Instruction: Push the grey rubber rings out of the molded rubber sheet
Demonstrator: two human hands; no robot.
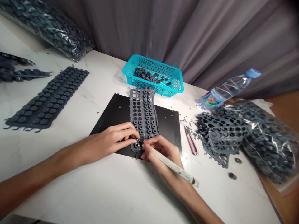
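A dark grey moulded rubber sheet [137, 109] with rows of round holes and ring-shaped parts lies lengthwise over a black mat [112, 113]. At its near end, my left hand [118, 137] is closed, thumb and fingertips pinching at the sheet's left edge. My right hand [163, 152] grips a white pen-shaped tool [175, 168], whose tip points at the same near end and is hidden by the fingers. Both hands' fingertips almost meet over the last rings. Whether a loose ring sits between them is too small to tell.
Beyond the sheet stands a turquoise basket [153, 59] holding small black rings. Pink thread snips [191, 141] lie right of the mat, near punched sheets [224, 133], a water bottle [224, 90] and a filled plastic bag [271, 140]. Another studded sheet [50, 99] and bag [49, 28] are left.
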